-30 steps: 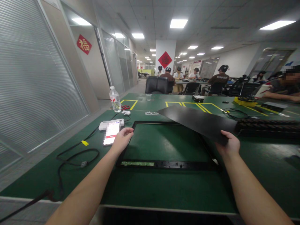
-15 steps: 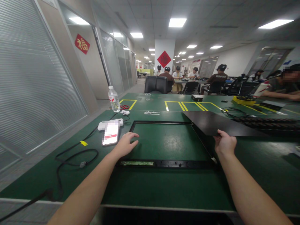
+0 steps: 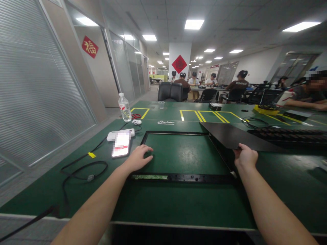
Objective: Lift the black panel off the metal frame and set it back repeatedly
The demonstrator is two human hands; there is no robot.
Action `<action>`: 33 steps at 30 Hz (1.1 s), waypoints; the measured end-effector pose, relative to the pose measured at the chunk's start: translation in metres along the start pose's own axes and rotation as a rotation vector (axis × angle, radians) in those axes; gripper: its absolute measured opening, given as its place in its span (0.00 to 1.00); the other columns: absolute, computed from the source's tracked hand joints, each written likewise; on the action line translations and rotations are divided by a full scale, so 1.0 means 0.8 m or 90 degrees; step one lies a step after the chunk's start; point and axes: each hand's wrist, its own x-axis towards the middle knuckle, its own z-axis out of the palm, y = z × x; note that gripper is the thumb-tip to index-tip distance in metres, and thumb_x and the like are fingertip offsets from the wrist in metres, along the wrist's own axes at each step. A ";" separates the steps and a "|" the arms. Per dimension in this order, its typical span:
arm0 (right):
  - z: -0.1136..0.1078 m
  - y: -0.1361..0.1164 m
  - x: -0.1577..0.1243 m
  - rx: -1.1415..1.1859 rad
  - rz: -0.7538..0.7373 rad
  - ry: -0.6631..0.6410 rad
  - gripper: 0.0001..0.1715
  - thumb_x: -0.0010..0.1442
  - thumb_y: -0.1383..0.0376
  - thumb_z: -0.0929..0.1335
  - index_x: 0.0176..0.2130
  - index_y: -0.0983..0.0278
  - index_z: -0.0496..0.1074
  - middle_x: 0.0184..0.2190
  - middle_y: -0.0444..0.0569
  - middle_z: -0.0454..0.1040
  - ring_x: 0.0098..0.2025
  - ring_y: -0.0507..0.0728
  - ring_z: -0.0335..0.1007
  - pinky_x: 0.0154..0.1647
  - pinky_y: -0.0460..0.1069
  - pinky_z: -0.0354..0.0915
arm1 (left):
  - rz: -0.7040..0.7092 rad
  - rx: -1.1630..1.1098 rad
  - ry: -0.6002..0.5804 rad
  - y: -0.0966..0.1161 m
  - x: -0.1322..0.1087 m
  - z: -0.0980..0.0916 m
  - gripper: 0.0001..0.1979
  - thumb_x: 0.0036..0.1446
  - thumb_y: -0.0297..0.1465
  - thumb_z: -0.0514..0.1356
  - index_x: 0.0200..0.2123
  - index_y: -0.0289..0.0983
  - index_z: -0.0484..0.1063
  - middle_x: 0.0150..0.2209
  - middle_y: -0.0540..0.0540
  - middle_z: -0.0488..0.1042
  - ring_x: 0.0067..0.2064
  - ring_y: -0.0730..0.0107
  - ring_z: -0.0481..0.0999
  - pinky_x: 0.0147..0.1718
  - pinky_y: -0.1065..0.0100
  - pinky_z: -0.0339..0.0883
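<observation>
A thin black frame (image 3: pixel 201 178), rectangular and hollow, lies flat on the green table; a green circuit strip (image 3: pixel 150 177) runs along its near side. My left hand (image 3: pixel 139 157) is over the frame's left side, fingers spread and nothing held; whether it presses on the frame I cannot tell. My right hand (image 3: pixel 246 156) pinches the near edge of a dark flat panel (image 3: pixel 230 134), thumb on top. The panel is tilted, raised above the frame's right side, and hides part of it. Under my right wrist a small white tab (image 3: pixel 233 174) shows at the frame's near right corner.
To the left are a lit phone (image 3: pixel 121 144), a white power strip (image 3: pixel 109 136), a looped black cable (image 3: pixel 84 163) and a water bottle (image 3: pixel 124 108). Small white pieces (image 3: pixel 166 122) lie beyond the frame. A black segmented strip (image 3: pixel 291 134) lies at right. Several people sit farther back.
Almost nothing differs. The panel in my right hand has dipped very slightly at its right end, and my left fingers have shifted a touch to the right.
</observation>
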 end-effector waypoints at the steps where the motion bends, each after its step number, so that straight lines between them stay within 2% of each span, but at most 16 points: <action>1: -0.001 0.000 0.002 -0.010 0.019 0.007 0.14 0.45 0.78 0.70 0.28 0.62 0.64 0.27 0.42 0.70 0.28 0.52 0.71 0.27 0.47 0.75 | 0.002 0.001 0.000 0.000 0.000 0.000 0.16 0.53 0.42 0.62 0.42 0.41 0.80 0.47 0.37 0.79 0.51 0.44 0.76 0.53 0.48 0.67; 8: -0.009 -0.002 0.017 -0.049 0.119 0.046 0.16 0.43 0.80 0.67 0.29 0.61 0.64 0.25 0.41 0.68 0.26 0.53 0.70 0.22 0.48 0.74 | 0.012 0.028 -0.016 -0.006 0.000 0.004 0.16 0.55 0.41 0.61 0.42 0.41 0.80 0.47 0.37 0.79 0.52 0.44 0.76 0.54 0.49 0.66; 13: -0.009 -0.008 0.013 -0.070 0.167 0.099 0.16 0.44 0.80 0.67 0.30 0.61 0.64 0.26 0.41 0.69 0.25 0.52 0.70 0.21 0.47 0.73 | 0.011 0.026 -0.019 -0.009 0.001 0.005 0.15 0.54 0.40 0.62 0.42 0.41 0.80 0.48 0.37 0.79 0.52 0.44 0.76 0.54 0.48 0.66; 22: -0.002 -0.021 0.001 -0.052 0.199 0.106 0.15 0.48 0.81 0.65 0.30 0.63 0.64 0.27 0.41 0.69 0.25 0.50 0.69 0.24 0.46 0.72 | 0.011 0.087 -0.060 -0.005 0.000 0.003 0.18 0.58 0.40 0.58 0.46 0.38 0.78 0.51 0.37 0.78 0.54 0.47 0.75 0.56 0.49 0.66; 30: -0.008 -0.017 0.010 -0.080 0.197 0.101 0.15 0.48 0.80 0.65 0.32 0.62 0.64 0.28 0.41 0.69 0.26 0.51 0.70 0.26 0.49 0.74 | 0.006 0.067 -0.055 -0.001 -0.001 0.002 0.17 0.57 0.40 0.59 0.45 0.39 0.78 0.50 0.37 0.78 0.53 0.47 0.76 0.56 0.48 0.66; 33: -0.012 -0.010 0.018 -0.089 0.178 0.072 0.16 0.46 0.80 0.65 0.31 0.61 0.62 0.26 0.40 0.68 0.25 0.52 0.70 0.26 0.50 0.75 | 0.003 0.066 -0.055 -0.001 -0.001 0.002 0.17 0.57 0.40 0.59 0.45 0.39 0.79 0.51 0.37 0.78 0.54 0.47 0.76 0.56 0.48 0.66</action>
